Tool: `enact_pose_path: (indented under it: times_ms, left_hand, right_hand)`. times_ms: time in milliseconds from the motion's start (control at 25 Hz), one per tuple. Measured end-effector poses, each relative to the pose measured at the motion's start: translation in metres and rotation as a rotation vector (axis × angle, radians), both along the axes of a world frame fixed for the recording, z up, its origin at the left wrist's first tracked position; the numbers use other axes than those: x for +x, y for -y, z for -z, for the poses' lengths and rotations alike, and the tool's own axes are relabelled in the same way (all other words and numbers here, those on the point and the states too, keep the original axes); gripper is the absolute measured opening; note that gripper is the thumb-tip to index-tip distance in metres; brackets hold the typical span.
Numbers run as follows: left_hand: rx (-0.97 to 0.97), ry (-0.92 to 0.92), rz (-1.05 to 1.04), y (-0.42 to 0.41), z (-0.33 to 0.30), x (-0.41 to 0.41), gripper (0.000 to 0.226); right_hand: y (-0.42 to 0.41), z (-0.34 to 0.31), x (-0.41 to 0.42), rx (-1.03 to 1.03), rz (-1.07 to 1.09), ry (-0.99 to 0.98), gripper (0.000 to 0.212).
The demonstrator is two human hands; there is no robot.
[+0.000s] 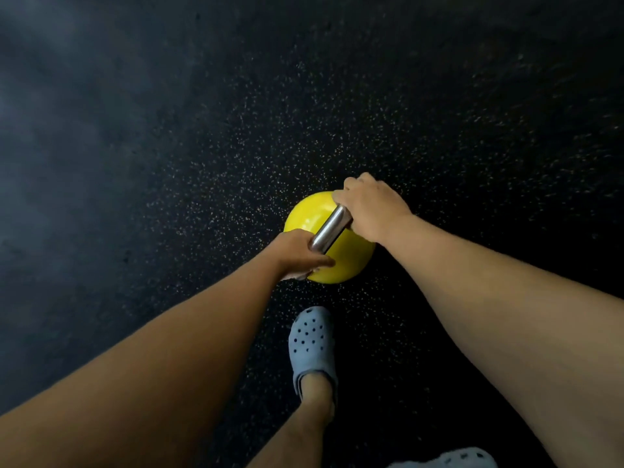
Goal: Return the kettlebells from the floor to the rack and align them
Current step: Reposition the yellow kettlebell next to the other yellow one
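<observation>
A yellow kettlebell [351,258] with a bare steel handle [329,229] is below me, just ahead of my feet on the dark floor. My left hand [300,253] is closed around the near end of the handle. My right hand [369,207] grips the far end. Both arms reach straight down to it. I cannot tell whether the bell rests on the floor or hangs just above it. No rack is in view.
Black rubber flooring [202,130] with pale speckles fills the whole view. My foot in a grey-blue clog [312,346] stands right behind the kettlebell; a second clog [449,459] shows at the bottom edge.
</observation>
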State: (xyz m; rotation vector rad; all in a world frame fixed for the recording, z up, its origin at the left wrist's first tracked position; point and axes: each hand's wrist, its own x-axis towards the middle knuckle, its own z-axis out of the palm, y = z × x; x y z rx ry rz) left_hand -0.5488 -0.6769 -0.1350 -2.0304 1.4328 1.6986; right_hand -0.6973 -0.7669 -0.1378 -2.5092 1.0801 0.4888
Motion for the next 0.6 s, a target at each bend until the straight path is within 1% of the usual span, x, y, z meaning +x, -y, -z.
enact_pose_path:
  times_ms: [40,80,160,240,320,400,440,520,600]
  left_hand:
    - [-0.001,-0.009,-0.029,-0.003,0.000,-0.003,0.025]
    - [-0.021,0.020,-0.001,-0.008,0.000,-0.007,0.022]
    - [-0.086,0.106,0.124,-0.017,-0.003,-0.015,0.019]
    - [-0.141,0.158,0.280,-0.014,-0.016,-0.024,0.011]
    - [-0.171,0.174,0.504,0.004,-0.038,-0.046,0.008]
    - [-0.227,0.199,0.730,0.027,-0.061,-0.080,0.007]
    - [-0.261,0.204,0.823,0.035,-0.072,-0.100,0.009]
    - [-0.324,0.182,0.972,0.044,-0.100,-0.154,0.015]
    - [-0.369,0.149,1.062,0.044,-0.128,-0.214,0.017]
  right_hand:
    - [0.003,-0.003,0.000,0.045,-0.015,0.005,0.023]
    - [0.003,-0.007,-0.003,0.105,-0.009,-0.006,0.018]
    - [-0.008,-0.015,-0.015,0.239,0.035,-0.049,0.012]
    - [-0.029,-0.022,-0.041,0.329,0.108,-0.026,0.007]
    - [-0.057,-0.033,-0.080,0.395,0.305,0.048,0.005]
    - [-0.078,-0.046,-0.120,0.422,0.551,0.128,0.019]
    - [-0.087,-0.055,-0.138,0.432,0.660,0.151,0.023]
    - [-0.103,-0.083,-0.184,0.432,0.839,0.185,0.021]
    - [-0.117,-0.114,-0.238,0.381,0.953,0.196,0.019]
